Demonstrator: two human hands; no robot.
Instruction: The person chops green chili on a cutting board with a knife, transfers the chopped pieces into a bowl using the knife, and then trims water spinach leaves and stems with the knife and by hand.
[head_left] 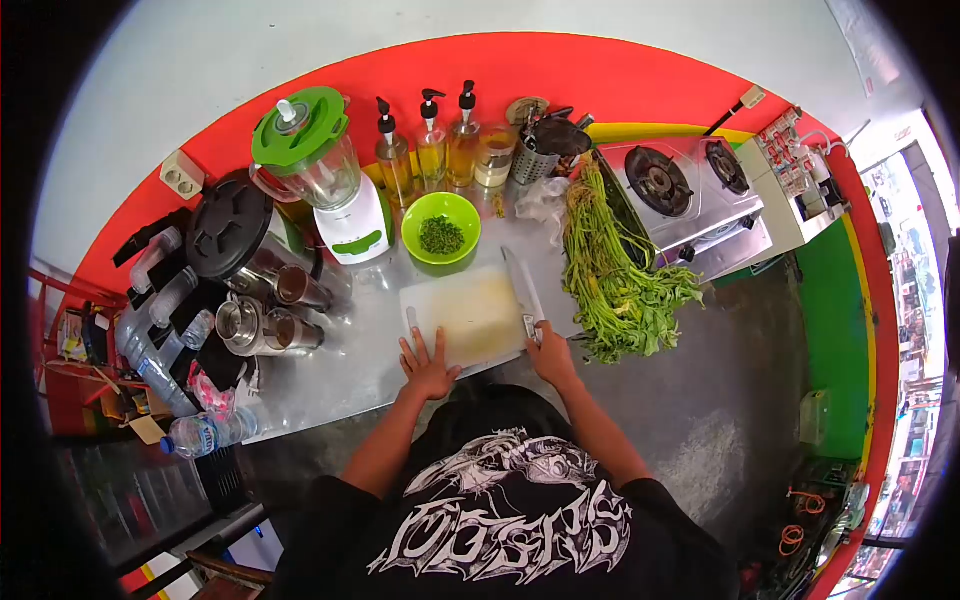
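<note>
My left hand (431, 372) lies with its fingers spread at the lower left edge of a white cutting board (425, 305). The board has a yellowish stain across its middle. In my right hand (551, 358) is the handle of a kitchen knife (521, 285), its blade pointing away from me along the board's right side. Just beyond the board stands a lime-green bowl (415, 213) with chopped green herbs (441, 235) inside. To the right of the knife, a large bunch of leafy green stalks (610, 270) hangs over the counter's edge.
A blender (335, 185), several pump bottles (431, 150) and a utensil holder (535, 160) line the wall. A gas stove (690, 180) stands to the right. Metal containers (265, 325) and a water bottle (210, 432) occupy the left of the steel counter (345, 375).
</note>
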